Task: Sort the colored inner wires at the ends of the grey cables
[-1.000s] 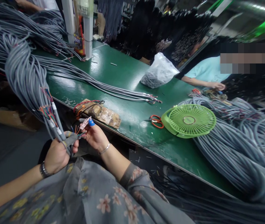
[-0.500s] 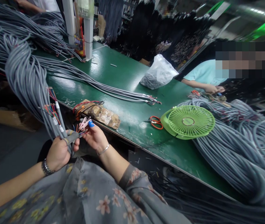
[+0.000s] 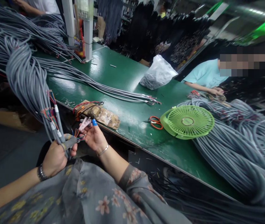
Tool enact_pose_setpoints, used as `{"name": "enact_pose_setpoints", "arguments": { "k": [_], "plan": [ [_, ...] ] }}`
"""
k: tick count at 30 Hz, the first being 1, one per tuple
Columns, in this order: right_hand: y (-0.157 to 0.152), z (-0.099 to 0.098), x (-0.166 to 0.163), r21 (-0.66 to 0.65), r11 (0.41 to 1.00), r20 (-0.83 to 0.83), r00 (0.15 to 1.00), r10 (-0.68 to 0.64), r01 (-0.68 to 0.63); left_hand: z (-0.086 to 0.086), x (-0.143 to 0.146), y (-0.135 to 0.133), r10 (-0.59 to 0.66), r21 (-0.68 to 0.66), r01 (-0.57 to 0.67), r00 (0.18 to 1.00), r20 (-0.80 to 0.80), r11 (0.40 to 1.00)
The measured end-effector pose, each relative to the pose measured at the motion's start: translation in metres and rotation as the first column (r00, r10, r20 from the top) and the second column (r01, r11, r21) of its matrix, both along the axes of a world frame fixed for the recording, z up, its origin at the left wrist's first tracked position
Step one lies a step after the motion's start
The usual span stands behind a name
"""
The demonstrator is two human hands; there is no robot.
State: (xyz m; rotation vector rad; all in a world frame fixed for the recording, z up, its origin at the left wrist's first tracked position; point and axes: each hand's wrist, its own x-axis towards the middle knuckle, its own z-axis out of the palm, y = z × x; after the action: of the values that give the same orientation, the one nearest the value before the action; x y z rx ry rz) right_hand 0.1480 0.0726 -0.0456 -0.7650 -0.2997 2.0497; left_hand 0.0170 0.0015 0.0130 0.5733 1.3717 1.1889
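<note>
My left hand [image 3: 56, 157] is closed round the end of a grey multi-core cable [image 3: 68, 143], with a covering on the finger beside it. Thin coloured wires [image 3: 76, 133] fan out from that end toward my right hand. My right hand [image 3: 96, 138], with a blue cover on its thumb, holds a pale pink clip [image 3: 84, 124] between thumb and fingers, close to the wires; part of its grip is hidden. Above my left hand hang more grey cables [image 3: 58, 116] with white sleeves and bared coloured wires, part of a thick looped bundle [image 3: 26, 71].
On the green table [image 3: 125, 74] lie a taped block [image 3: 104, 116] with red and black leads, orange-handled scissors [image 3: 155, 122], a green fan [image 3: 187, 122] and a plastic bag [image 3: 158, 73]. A large cable bundle [image 3: 235, 155] fills the right side. A co-worker [image 3: 204, 74] sits across.
The coloured wires have spread apart at the cable end. My right thumb has moved slightly right and up, and my left hand slightly left and down. The co-worker's hands have shifted.
</note>
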Motion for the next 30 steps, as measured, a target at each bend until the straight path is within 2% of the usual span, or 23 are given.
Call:
{"name": "enact_pose_setpoints", "arguments": {
  "k": [5, 9, 15, 20, 22, 26, 30],
  "plan": [
    [0.000, -0.001, 0.007, 0.041, 0.992, 0.029, 0.993, 0.114, -0.115, -0.003, -0.006, -0.005, 0.039, 0.013, -0.039, 0.999, 0.002, 0.999],
    [-0.012, -0.004, 0.008, 0.146, 0.961, 0.164, 0.964, 0.212, -0.236, -0.004, -0.007, -0.006, 0.003, 0.047, -0.002, 1.000, -0.006, 0.999],
    [-0.028, -0.001, 0.006, 0.315, 0.935, 0.342, 0.938, 0.051, -0.165, -0.013, -0.009, -0.006, -0.084, 0.045, 0.085, 0.996, -0.028, 0.995],
    [-0.026, 0.009, 0.011, 0.349, 0.905, 0.397, 0.913, 0.093, -0.243, -0.017, -0.015, -0.002, -0.305, 0.025, 0.307, 0.951, -0.059, 0.951],
    [-0.027, 0.011, 0.012, 0.363, 0.900, 0.411, 0.908, 0.078, -0.241, -0.015, -0.015, -0.001, -0.342, 0.027, 0.345, 0.936, -0.078, 0.938],
    [-0.035, 0.005, 0.004, 0.387, 0.910, 0.415, 0.909, -0.029, -0.148, -0.011, -0.011, -0.002, -0.218, 0.019, 0.220, 0.973, -0.079, 0.975],
    [-0.042, -0.005, -0.006, 0.359, 0.932, 0.387, 0.916, -0.109, -0.041, -0.009, -0.004, -0.004, -0.098, 0.036, 0.100, 0.994, -0.051, 0.994]
  ]
}}
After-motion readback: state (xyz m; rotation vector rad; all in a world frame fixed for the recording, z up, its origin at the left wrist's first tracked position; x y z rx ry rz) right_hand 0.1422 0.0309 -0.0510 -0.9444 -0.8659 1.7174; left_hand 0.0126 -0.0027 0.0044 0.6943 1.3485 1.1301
